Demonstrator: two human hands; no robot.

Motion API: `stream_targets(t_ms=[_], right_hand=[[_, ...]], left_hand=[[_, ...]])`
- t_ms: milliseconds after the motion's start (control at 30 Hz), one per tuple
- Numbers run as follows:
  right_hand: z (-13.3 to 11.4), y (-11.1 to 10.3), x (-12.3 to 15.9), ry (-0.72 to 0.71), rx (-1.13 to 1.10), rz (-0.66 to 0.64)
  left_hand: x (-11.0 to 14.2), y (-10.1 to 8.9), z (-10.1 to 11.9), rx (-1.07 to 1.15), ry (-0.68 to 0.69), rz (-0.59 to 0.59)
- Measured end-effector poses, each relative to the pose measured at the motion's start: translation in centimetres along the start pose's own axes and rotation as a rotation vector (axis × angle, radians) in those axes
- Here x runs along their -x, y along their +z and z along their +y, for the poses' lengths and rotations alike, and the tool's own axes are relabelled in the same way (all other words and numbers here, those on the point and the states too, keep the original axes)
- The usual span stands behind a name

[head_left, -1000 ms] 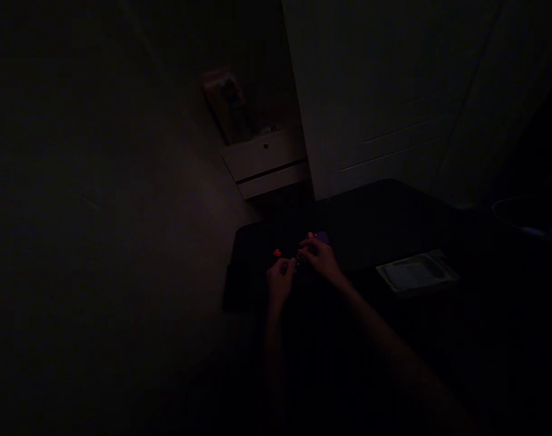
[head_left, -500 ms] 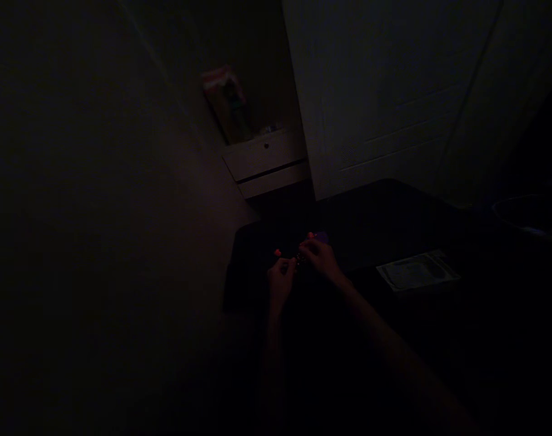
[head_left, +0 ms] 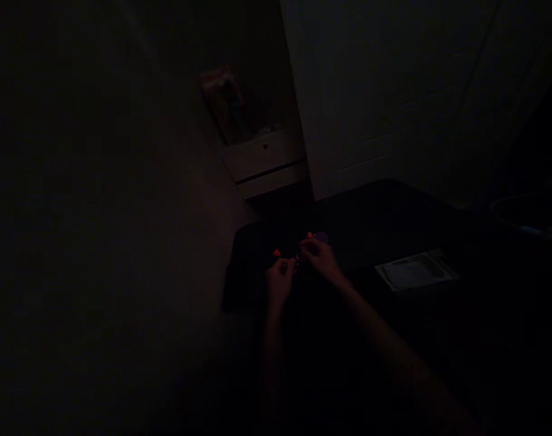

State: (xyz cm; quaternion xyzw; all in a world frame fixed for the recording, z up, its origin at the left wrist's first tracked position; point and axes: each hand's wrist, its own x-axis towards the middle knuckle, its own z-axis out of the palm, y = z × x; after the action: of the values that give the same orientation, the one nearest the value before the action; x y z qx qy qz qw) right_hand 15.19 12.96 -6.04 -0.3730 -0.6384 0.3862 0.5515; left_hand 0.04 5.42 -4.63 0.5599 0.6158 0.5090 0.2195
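In very dim light, both hands are close together over a dark tabletop. My left hand is closed in a pinch, thumb against fingers; whatever it holds is too small and dark to name. To its right, my right hand is also pinched, with its fingertips pointing left, and its contents cannot be made out. Several tiny bright beads or bits show between the two hands. A small reddish piece lies just beyond my left hand. Past my right hand are another reddish piece and a purple round thing.
A pale flat pack or booklet lies to the right of my right forearm. Behind the table stand a drawer unit, with a red-topped bag or box on it, and a large pale panel. A wall runs along the left.
Both hands keep nearly the same place and pinched pose. The whole picture has become slightly darker, and the view has shifted a little.
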Motion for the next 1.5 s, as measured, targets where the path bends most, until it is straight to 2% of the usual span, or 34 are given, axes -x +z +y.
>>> stream_targets(t_ms=[133,267,600,1033,1500], right_hand=[[0.1,-0.1,-0.1,-0.034,0.021,0.063],[0.1,-0.3,-0.3,-0.064,0.019,0.048],[0.8,-0.2,-0.2,-0.057,0.01,0.047],[1.8,0.0,-0.2,-0.067,0.016,0.048],[0.8,-0.2,-0.3,-0.059,0.013,0.023]], left_hand=[[0.1,-0.1,0.8,-0.008,-0.006,0.01],[0.1,-0.2,1.2,-0.013,-0.001,0.002],[0.1,0.2,-0.1,-0.014,0.004,0.001],[0.0,0.2,-0.2,-0.006,-0.01,0.002],[-0.1,-0.1,0.1,0.002,0.009,0.006]])
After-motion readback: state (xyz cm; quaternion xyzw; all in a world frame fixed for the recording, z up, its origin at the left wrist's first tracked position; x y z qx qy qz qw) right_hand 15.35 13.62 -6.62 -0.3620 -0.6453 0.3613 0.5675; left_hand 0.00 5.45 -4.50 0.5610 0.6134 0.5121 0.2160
